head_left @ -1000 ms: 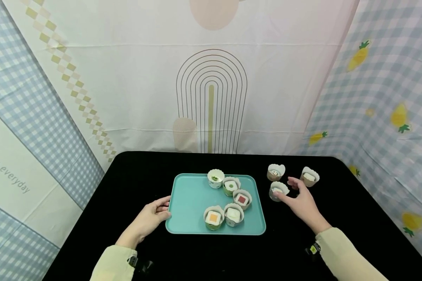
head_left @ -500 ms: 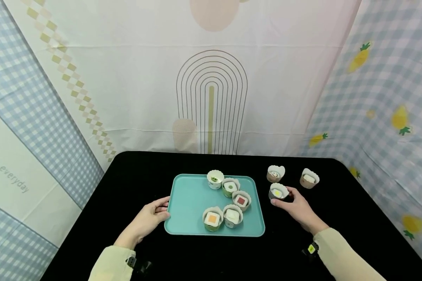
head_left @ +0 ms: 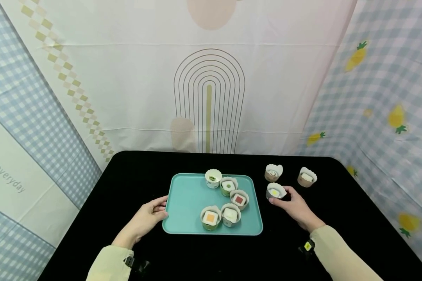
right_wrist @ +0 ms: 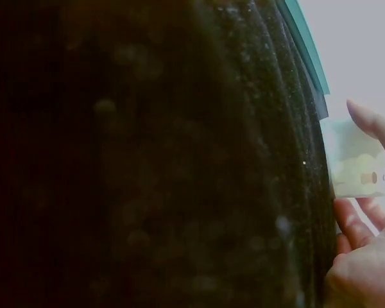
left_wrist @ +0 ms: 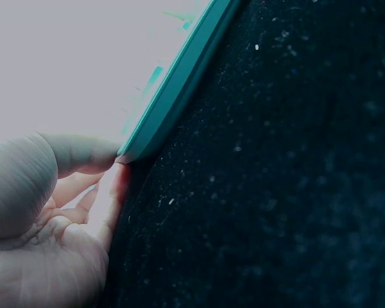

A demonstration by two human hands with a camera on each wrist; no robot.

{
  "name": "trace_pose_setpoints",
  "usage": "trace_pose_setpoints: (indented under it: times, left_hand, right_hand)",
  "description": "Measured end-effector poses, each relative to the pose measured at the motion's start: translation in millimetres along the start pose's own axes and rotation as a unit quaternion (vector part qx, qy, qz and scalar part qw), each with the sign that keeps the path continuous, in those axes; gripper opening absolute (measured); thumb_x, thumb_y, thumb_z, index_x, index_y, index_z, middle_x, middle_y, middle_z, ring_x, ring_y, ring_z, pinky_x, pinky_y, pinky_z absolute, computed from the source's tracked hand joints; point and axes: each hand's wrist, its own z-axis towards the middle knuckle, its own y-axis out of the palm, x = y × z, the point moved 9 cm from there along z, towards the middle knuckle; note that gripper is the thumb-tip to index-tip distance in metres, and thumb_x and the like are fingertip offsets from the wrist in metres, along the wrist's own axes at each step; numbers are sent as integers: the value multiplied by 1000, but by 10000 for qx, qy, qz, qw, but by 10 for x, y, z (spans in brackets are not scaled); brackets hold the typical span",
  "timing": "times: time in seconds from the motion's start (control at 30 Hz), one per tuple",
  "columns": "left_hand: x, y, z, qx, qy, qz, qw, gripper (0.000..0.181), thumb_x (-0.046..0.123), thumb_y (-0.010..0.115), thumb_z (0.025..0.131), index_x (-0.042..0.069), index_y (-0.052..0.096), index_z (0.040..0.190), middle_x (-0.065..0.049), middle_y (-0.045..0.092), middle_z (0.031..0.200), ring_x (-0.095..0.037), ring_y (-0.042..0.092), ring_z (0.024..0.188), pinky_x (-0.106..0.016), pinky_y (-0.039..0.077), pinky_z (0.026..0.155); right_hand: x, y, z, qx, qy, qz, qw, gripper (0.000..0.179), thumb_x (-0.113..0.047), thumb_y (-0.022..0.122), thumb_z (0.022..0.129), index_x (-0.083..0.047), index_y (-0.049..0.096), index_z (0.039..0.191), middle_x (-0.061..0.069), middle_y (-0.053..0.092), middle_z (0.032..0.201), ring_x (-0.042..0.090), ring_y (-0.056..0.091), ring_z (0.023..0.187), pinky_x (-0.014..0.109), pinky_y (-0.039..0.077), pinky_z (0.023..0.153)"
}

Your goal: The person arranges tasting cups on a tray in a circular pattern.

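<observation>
At the left edge of a turquoise tray (head_left: 183, 207), my left hand (head_left: 142, 220) pinches the rim; the left wrist view shows the thumb and a finger meeting at the tray edge (left_wrist: 160, 96). Right of the tray, my right hand (head_left: 299, 212) holds a paper baking cup (head_left: 275, 192) with a white, yellow-topped piece inside, thumb in front and fingers at its right side. That cup's pale wall (right_wrist: 356, 160) appears between thumb and fingers in the right wrist view. On the tray's right half stand several filled cups, among them an orange-topped one (head_left: 210, 217) and a red-topped one (head_left: 239, 199).
Behind the held cup stands another cup (head_left: 273, 173), with a further cup (head_left: 307, 177) to its right. A black cloth (head_left: 140, 171) covers the table. Patterned curtains (head_left: 267, 78) hang behind and at both sides.
My right hand has closed its thumb and fingers around the yellow-topped cup, which it only reached over before. The left hand stays at the tray's rim.
</observation>
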Motion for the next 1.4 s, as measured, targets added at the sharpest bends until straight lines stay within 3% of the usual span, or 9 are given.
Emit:
trace_pose_setpoints:
  times: [0.87, 1.1, 1.4]
  left_hand:
    - [18, 4, 0, 40, 22, -13, 10000, 57, 4, 61, 94, 11, 42, 146, -12, 55, 123, -22, 58, 106, -32, 51, 85]
    - [-9, 6, 31, 55, -21, -29, 10000, 56, 4, 61, 94, 12, 43, 146, -10, 56, 122, -22, 58, 105, -34, 51, 86]
    - [2, -1, 10, -19, 8, -13, 10000, 56, 5, 61, 94, 12, 42, 147, -10, 56, 122, -23, 57, 105, -35, 51, 87]
  right_hand:
    - [13, -1, -11, 7, 12, 172, 9999, 75, -50, 73, 83, -10, 42, 137, 14, 47, 132, 30, 52, 111, 42, 48, 87]
    - [-54, -45, -31, 285, -276, -55, 9992, 69, -48, 71, 85, -4, 47, 132, 17, 50, 127, 30, 55, 107, 40, 49, 83]
    - [-205, -175, -71, 719, -346, -162, 9967, 67, -51, 66, 88, -2, 48, 131, 19, 53, 124, 28, 55, 101, 34, 50, 76]
